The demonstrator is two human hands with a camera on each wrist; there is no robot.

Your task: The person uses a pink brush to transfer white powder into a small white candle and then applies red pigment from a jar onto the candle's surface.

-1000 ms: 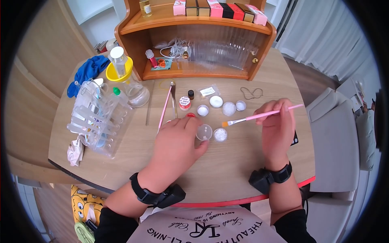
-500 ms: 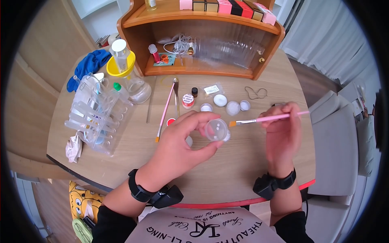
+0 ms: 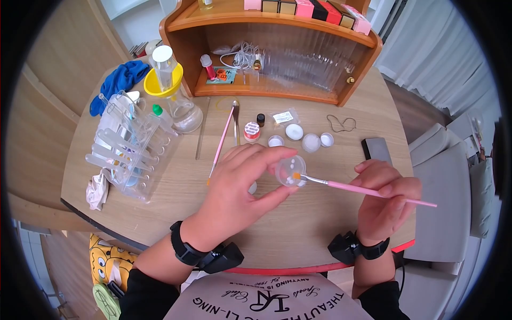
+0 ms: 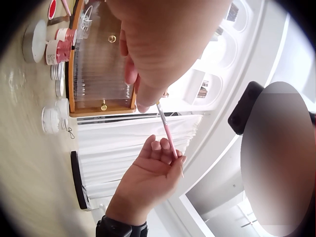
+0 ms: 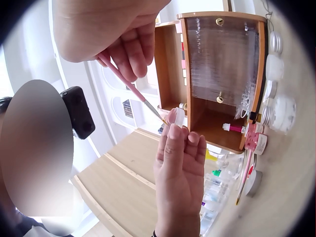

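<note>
The left hand (image 3: 226,186) pinches a clear cup (image 3: 285,166), the right hand (image 3: 385,201) a brush (image 3: 348,187) seemingly dabbing inside; the next stroke calls for lightness.

Pale shirt (image 3: 250,306), black print (image 3: 265,303) incl. "LI-NING". Black sleeves (image 3: 149,293). Both wrists: black strap (image 3: 184,246), chunky black module (image 3: 228,257). Head: black rounded box (image 4: 245,107), dark round lenses.

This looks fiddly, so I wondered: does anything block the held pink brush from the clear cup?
Nothing visible: the bristles of the pink brush are at the clear cup, which the left hand grips by its sides.
</note>
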